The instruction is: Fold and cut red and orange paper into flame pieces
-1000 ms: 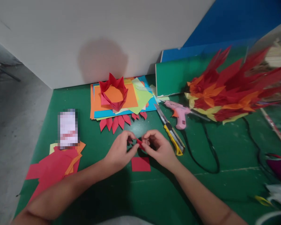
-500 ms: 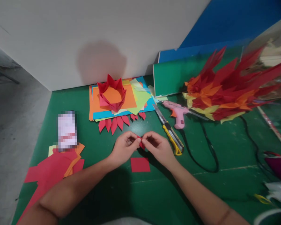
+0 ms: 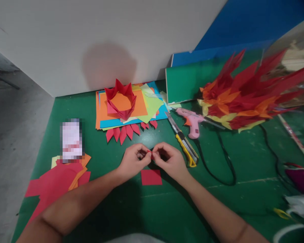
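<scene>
Between my two hands is a small piece of red paper (image 3: 150, 153), mostly hidden by the fingers. My left hand (image 3: 134, 158) pinches it from the left with thumb and forefinger. From the other side, my right hand (image 3: 169, 159) pinches it too, the thumbs nearly touching. Just below them a flat red paper rectangle (image 3: 151, 177) lies on the green table (image 3: 172, 206). Beyond the hands, several pointed red paper petals (image 3: 123, 134) stick out from under a stack of coloured paper (image 3: 142, 109). A red folded paper ring (image 3: 120, 111) with pointed tips stands on that stack.
Right of my hands lie a yellow utility knife (image 3: 186, 146), its blade extended, and a pink glue gun (image 3: 192, 121) with a black cord. A large red and orange paper flower piece (image 3: 243, 98) stands farther right. Paper scraps (image 3: 58, 177) and a blurred-out phone-like object (image 3: 71, 140) lie left.
My fingers have shifted slightly on the red paper, and less of it shows between them. Both hands stay in nearly the same place.
</scene>
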The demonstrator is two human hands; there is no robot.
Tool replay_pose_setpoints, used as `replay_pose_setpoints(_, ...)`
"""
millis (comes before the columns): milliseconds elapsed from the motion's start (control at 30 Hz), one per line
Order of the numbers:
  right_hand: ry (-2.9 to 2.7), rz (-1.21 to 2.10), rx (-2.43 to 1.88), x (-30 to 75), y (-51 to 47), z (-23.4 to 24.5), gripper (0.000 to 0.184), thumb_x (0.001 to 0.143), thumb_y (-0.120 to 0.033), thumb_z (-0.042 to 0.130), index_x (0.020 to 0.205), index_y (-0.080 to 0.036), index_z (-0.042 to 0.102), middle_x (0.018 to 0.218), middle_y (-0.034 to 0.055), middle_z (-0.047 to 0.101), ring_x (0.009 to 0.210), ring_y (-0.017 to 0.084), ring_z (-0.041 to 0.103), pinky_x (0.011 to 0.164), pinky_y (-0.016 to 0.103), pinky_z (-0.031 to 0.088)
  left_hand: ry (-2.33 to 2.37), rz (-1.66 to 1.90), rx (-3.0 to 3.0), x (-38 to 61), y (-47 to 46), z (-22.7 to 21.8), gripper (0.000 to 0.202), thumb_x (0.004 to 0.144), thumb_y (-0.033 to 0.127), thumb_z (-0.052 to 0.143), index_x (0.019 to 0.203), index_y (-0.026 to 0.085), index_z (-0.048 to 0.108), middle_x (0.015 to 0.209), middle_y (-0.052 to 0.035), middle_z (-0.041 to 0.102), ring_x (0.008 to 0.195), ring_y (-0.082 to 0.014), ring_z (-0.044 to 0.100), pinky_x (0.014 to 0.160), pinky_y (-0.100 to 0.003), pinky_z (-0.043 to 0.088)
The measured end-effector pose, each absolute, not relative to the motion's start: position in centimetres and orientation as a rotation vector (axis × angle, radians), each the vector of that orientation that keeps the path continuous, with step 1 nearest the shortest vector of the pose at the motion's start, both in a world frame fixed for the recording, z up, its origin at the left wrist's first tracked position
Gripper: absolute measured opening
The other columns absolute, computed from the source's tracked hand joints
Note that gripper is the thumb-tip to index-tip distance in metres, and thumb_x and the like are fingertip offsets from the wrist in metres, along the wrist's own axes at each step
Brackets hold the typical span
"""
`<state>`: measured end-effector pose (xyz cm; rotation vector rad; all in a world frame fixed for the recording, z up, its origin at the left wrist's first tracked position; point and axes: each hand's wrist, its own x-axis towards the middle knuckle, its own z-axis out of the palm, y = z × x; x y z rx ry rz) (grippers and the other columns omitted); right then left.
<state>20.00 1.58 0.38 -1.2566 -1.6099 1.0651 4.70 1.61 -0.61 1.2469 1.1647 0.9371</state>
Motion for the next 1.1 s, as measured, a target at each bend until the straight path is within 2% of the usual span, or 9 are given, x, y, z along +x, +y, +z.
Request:
replay_pose_setpoints(300, -1.824, 0.606, -1.202, 19.9, 1.4, 0.5, 0.010, 0.081, -0.015, 0.057, 0.072, -0.020, 0.058, 0.064, -0.0004, 0.060, 0.059, 0.013, 0.055, 0.056, 0.026, 0.045, 1.156, 0.896, 1.198, 4.6, 1.7, -0.8, 0.013, 0.073, 0.026, 0.060, 0.069, 0.015, 0.057, 0.062, 0.0002, 0.057, 0.052, -0.0081, 0.053, 0.047, -0.019, 0.043)
replay_pose_setpoints(600, -2.092, 0.239, -0.995, 20.5, 1.5, 0.7, 0.010, 0.085, -0.012, 0.056, 0.085, -0.020, 0.062, 0.076, 0.0048, 0.067, 0.066, 0.015, 0.059, 0.061, 0.028, 0.048, 1.111, 0.859, 1.047, 4.6, 1.9, 0.1, 0.020, 0.072, 0.032, 0.064, 0.069, 0.015, 0.055, 0.053, 0.0039, 0.054, 0.044, -0.0055, 0.049, 0.046, -0.018, 0.042)
replay_pose_setpoints(867, -2.211, 0.079, -0.937, 20.9, 1.6, 0.7, 0.016, 0.085, -0.008, 0.054, 0.095, -0.017, 0.063, 0.079, 0.0079, 0.067, 0.071, 0.016, 0.060, 0.064, 0.030, 0.050, 1.115, 0.839, 0.975, 4.6, 2.2, 0.5, 0.028, 0.074, 0.041, 0.065, 0.074, 0.015, 0.055, 0.052, 0.0056, 0.053, 0.044, -0.0056, 0.050, 0.045, -0.017, 0.043)
replay_pose_setpoints(1100, -2.251, -0.001, -0.953, 21.1, 1.7, 0.6, 0.022, 0.087, -0.009, 0.051, 0.103, -0.018, 0.062, 0.081, 0.0068, 0.067, 0.072, 0.017, 0.061, 0.066, 0.031, 0.052, 1.089, 0.841, 0.923, 4.2, 2.4, 0.2, 0.034, 0.074, 0.047, 0.066, 0.075, 0.014, 0.057, 0.051, 0.0043, 0.055, 0.044, -0.0061, 0.050, 0.046, -0.019, 0.042)
